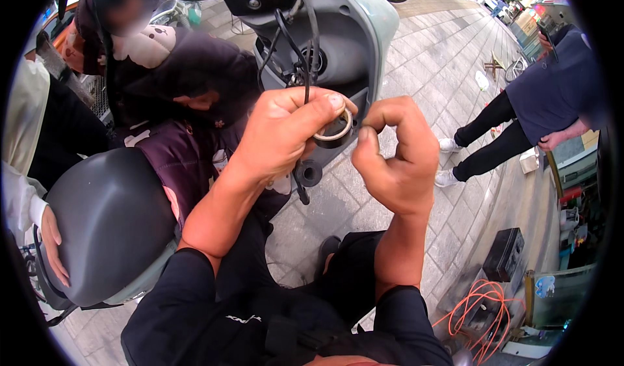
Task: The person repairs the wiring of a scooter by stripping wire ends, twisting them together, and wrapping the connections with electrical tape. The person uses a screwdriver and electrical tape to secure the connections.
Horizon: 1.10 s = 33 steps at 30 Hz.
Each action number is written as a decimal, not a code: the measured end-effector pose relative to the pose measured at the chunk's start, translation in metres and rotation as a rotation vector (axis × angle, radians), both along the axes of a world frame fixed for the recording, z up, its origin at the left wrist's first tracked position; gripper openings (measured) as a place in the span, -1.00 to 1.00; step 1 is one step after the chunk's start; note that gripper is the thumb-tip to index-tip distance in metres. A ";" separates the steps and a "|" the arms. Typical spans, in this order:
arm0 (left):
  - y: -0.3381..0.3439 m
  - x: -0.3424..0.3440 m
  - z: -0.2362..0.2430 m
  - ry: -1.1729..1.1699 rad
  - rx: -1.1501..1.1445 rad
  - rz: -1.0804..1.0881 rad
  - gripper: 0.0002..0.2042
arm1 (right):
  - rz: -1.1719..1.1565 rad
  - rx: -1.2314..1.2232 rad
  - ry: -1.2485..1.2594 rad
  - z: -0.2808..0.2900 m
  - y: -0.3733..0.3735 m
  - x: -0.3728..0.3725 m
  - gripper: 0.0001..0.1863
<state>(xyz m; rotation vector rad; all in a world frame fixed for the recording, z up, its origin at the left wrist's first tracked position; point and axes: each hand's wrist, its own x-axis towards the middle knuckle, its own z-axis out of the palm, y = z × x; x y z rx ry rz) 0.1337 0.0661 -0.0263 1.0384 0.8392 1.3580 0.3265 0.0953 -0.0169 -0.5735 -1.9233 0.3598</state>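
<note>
My left hand point(276, 132) is closed round a small roll of black tape point(334, 141) with a pale inner ring. The thumb lies over the roll's upper edge. A thin black cable point(305, 57) runs down behind that hand from the scooter's opened front. Just right of the roll, my right hand point(400, 158) is raised with thumb and forefinger pinched together; whatever they hold is too small to make out. Below my left hand hangs a black part with a round, holed end point(309, 173). The scooter's front shell point(374, 25) stands just beyond both hands, its grey inside and wires exposed.
The dark scooter seat point(107, 216) is at my left, with another person's hand point(53, 246) on it. Someone in a dark patterned quilted cover point(188, 73) is beside the scooter. At right stands a person in dark clothes point(543, 86). An orange cord point(478, 314) lies near a black case point(504, 254).
</note>
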 end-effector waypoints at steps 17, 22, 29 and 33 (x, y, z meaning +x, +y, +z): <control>-0.015 -0.011 -0.001 -0.121 0.117 -0.229 -0.71 | 0.238 -0.715 0.218 0.012 -0.021 0.002 -0.98; -0.021 -0.036 -0.028 -0.214 0.191 -0.277 -0.68 | 0.586 -0.763 0.074 0.032 -0.023 -0.004 -0.85; -0.036 -0.035 -0.007 -0.333 0.012 -0.236 -0.64 | -0.045 -0.662 0.026 0.082 -0.014 -0.055 -0.69; -0.040 -0.018 -0.020 -0.249 -0.083 -0.277 -0.66 | -0.171 -0.526 -0.095 0.093 0.004 -0.081 -0.61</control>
